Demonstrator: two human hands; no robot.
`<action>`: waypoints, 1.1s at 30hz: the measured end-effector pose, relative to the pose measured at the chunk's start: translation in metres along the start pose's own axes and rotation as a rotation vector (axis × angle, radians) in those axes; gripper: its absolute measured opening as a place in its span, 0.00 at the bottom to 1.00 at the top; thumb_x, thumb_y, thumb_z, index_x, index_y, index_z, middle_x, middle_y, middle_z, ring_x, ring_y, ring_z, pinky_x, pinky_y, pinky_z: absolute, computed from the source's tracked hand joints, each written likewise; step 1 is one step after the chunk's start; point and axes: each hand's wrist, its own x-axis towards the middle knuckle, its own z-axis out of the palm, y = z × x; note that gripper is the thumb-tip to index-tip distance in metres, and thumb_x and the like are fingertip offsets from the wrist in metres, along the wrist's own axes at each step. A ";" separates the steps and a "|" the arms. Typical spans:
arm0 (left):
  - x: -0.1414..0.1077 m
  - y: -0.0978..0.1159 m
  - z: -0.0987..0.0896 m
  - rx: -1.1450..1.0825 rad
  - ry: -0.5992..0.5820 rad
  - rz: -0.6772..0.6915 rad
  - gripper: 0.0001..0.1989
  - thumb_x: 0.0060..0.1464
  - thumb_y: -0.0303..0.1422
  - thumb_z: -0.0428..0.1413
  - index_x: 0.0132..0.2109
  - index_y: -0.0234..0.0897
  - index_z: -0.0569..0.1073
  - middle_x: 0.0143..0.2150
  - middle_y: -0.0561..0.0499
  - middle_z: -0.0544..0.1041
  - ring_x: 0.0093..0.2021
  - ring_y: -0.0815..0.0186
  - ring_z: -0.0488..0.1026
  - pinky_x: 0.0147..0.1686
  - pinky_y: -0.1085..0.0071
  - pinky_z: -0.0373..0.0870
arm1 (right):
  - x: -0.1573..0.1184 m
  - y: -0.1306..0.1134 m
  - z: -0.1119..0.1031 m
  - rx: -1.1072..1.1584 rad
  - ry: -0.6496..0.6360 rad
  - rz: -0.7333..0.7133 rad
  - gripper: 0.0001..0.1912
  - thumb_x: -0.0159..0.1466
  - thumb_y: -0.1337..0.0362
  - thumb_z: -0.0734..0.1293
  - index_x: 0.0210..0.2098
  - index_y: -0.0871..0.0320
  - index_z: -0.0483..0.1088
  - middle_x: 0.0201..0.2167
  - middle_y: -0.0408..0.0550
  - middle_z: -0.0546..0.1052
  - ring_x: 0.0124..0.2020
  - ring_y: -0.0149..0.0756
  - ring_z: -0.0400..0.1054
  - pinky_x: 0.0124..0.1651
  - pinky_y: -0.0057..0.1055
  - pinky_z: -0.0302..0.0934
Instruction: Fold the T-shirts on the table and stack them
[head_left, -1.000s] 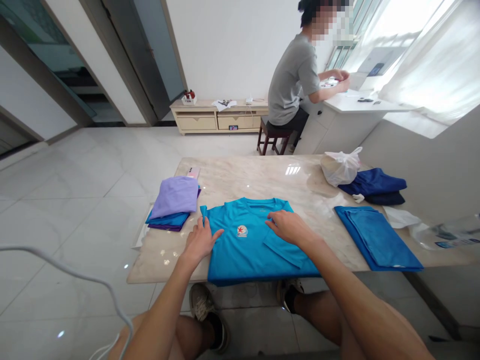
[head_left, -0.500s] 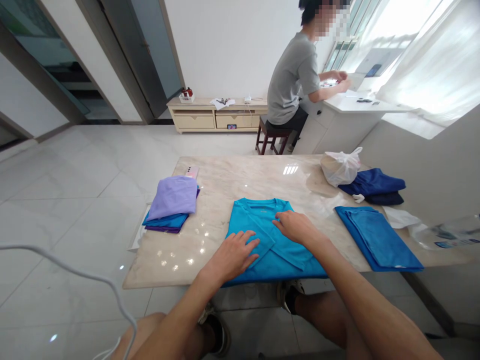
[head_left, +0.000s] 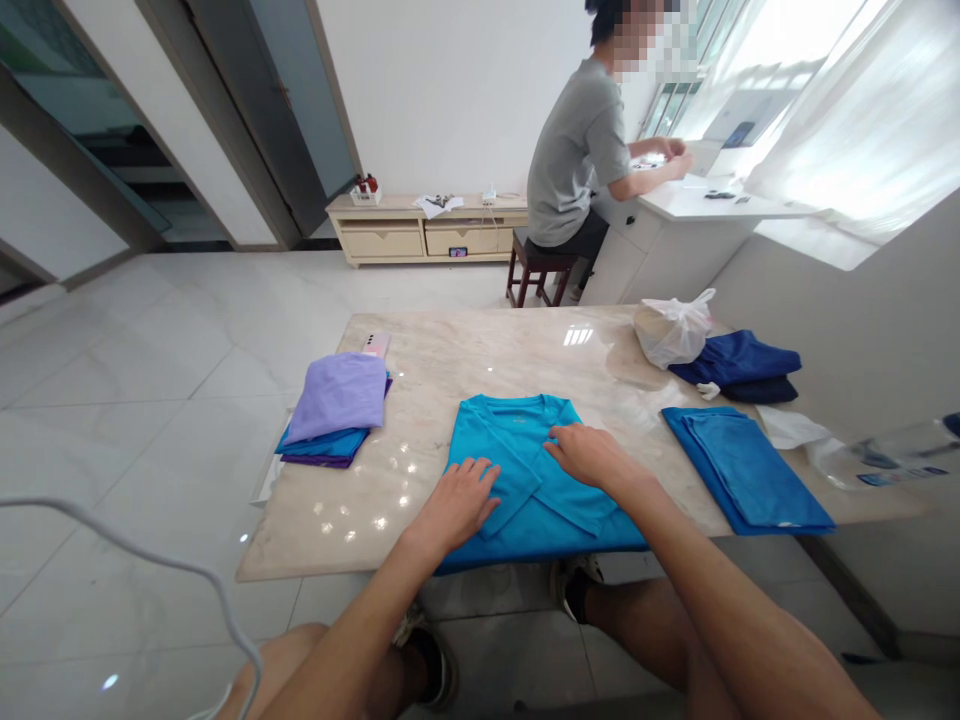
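A bright blue T-shirt (head_left: 517, 448) lies on the marble-patterned table, its sleeves folded inward across the front and its collar toward the far side. Its lower part reaches the near table edge. My left hand (head_left: 459, 498) rests on the shirt's left side, palm down with fingers spread. On the right side, near the collar, my right hand (head_left: 589, 455) touches the cloth with slightly bent, parted fingers. Neither hand grips anything.
A folded stack topped by a lilac garment (head_left: 337, 395) sits left, beside a phone (head_left: 376, 345). To the right are a folded blue garment (head_left: 746, 470), a plastic bag (head_left: 671, 330), dark blue cloth (head_left: 739, 362) and a plastic bottle (head_left: 885, 455). Beyond, a person (head_left: 574, 150) sits on a stool.
The view has shifted slightly. Relative to the shirt, my left hand has slid a little left and my right hand a little right. The shirt's fold looks the same.
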 end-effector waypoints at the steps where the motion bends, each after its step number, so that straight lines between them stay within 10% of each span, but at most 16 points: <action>1: 0.001 0.000 0.002 0.001 -0.012 -0.014 0.25 0.72 0.37 0.56 0.71 0.38 0.69 0.69 0.37 0.75 0.64 0.47 0.74 0.60 0.52 0.74 | 0.000 0.000 0.000 0.003 -0.007 0.000 0.21 0.80 0.57 0.58 0.57 0.60 0.78 0.56 0.66 0.82 0.56 0.59 0.79 0.54 0.44 0.70; 15: 0.018 0.007 0.030 0.020 -0.205 -0.081 0.37 0.68 0.40 0.60 0.78 0.33 0.62 0.82 0.32 0.56 0.81 0.42 0.56 0.76 0.46 0.60 | -0.006 0.008 -0.002 0.021 -0.047 0.010 0.21 0.80 0.58 0.58 0.58 0.63 0.77 0.55 0.69 0.82 0.57 0.60 0.79 0.54 0.44 0.71; 33: 0.021 0.014 0.017 0.061 -0.306 -0.106 0.39 0.71 0.40 0.58 0.81 0.33 0.57 0.83 0.35 0.52 0.82 0.42 0.52 0.77 0.46 0.59 | -0.006 0.002 -0.001 0.037 -0.103 -0.017 0.23 0.79 0.59 0.59 0.60 0.68 0.76 0.56 0.71 0.82 0.58 0.61 0.79 0.56 0.50 0.71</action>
